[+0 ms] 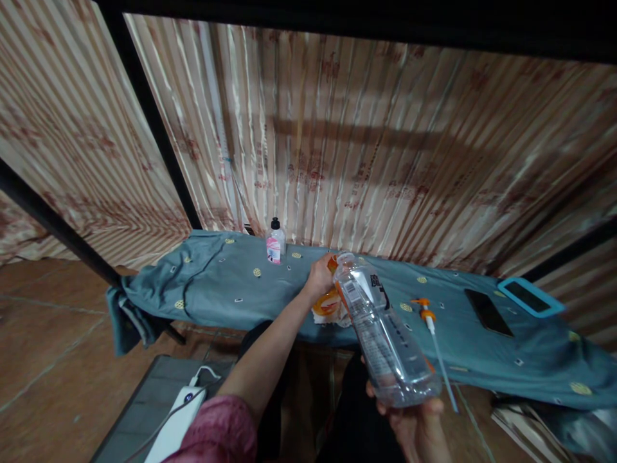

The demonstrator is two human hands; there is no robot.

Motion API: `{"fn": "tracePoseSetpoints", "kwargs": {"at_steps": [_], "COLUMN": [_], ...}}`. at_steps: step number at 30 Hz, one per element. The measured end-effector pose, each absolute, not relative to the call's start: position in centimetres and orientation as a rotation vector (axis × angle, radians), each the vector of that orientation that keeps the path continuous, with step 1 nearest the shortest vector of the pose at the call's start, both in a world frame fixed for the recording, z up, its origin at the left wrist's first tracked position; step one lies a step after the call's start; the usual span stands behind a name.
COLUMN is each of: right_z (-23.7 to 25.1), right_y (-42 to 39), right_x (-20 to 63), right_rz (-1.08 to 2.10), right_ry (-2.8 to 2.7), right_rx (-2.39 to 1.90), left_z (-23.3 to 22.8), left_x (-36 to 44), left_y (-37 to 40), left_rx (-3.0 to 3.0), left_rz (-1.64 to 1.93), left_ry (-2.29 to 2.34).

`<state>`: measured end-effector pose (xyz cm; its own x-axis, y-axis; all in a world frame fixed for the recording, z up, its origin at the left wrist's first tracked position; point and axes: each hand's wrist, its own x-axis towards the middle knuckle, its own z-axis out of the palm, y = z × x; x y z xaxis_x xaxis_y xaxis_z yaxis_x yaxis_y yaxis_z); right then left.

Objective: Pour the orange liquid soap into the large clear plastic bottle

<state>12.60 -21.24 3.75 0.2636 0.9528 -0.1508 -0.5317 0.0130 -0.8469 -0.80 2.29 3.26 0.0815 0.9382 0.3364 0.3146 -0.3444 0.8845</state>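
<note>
My right hand (pixel 418 429) grips the base of a clear plastic bottle (pixel 380 331), tilted with its open neck pointing away toward the bed. My left hand (pixel 319 276) reaches forward to the bottle's mouth, its fingers closed by an orange object (pixel 328 303) lying on the grey-blue sheet (pixel 216 283). Whether the left hand holds the orange object or the bottle neck I cannot tell. An orange pump head with a long white tube (pixel 434 337) lies on the sheet just right of the bottle.
A small pink-labelled bottle with a black cap (pixel 275 243) stands at the back by the striped curtain (pixel 385 148). A black phone (pixel 488 312) and a blue-framed tablet (pixel 529 296) lie at the right. A white power bank with cable (pixel 178 418) rests at lower left.
</note>
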Motion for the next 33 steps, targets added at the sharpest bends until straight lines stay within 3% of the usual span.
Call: {"fn": "tracePoseSetpoints", "kwargs": {"at_steps": [33], "right_z": [3.52], "right_y": [-20.82], "right_x": [12.91], "right_rz": [1.291], "right_ry": [-0.530], "right_rx": [-0.965], "left_z": [3.53], "left_x": [-0.97], "left_y": [2.40], "left_rx": [1.777], "left_rz": [1.299], "left_ry": [1.245]}}
